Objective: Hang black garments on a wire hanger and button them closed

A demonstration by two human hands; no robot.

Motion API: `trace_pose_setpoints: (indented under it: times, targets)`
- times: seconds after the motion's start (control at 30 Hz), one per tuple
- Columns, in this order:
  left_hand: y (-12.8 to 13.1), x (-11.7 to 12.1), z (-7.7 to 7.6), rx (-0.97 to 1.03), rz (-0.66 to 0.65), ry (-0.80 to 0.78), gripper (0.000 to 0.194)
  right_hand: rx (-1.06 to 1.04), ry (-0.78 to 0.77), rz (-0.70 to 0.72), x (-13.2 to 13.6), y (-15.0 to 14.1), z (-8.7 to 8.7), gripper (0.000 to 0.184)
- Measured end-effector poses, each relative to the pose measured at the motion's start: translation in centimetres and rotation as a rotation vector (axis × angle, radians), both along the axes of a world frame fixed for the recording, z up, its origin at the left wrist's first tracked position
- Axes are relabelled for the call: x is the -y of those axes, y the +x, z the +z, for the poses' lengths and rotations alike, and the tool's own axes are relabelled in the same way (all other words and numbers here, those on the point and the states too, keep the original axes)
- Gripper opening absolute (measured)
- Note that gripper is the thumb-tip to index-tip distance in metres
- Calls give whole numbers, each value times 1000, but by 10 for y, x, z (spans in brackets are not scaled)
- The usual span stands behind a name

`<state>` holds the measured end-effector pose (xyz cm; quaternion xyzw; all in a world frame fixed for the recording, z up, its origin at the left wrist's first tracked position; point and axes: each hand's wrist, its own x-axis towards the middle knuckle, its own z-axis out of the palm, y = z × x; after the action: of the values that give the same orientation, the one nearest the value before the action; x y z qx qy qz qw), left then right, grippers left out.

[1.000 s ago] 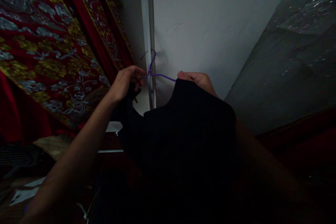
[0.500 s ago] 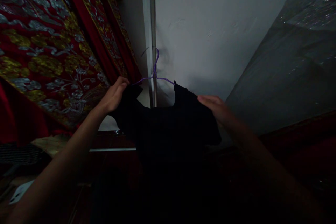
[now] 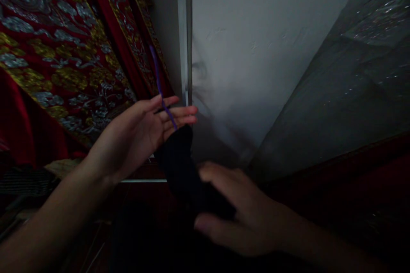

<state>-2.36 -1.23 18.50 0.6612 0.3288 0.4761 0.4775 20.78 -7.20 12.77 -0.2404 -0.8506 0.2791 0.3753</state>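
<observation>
A black garment hangs on a thin purple wire hanger, turned edge-on to me in front of a white wall. My left hand is palm up with fingers stretched out, and the hanger wire runs across its fingertips. My right hand is lower and nearer to me. It is blurred, and its thumb and fingers close on the black cloth. The garment's lower part is lost in the dark.
Red fabric with gold and silver embroidery hangs at the left. A metal upright runs down the white wall. A grey plastic-covered bundle fills the right side. Dark red surfaces lie below.
The garment has swung from facing me to edge-on. My left hand has let go of the shoulder and opened flat. My right hand has dropped lower onto the cloth.
</observation>
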Motion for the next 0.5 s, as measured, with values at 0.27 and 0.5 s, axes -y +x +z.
trace_pose_setpoints:
  times: [0.27, 0.5]
  targets:
    - [-54, 55, -15, -172, -17, -337, 34, -190, 235, -284, -98, 3, -43, 23]
    - [-108, 54, 3, -473, 21, -349, 33, -313, -271, -120, -148, 1, -72, 61]
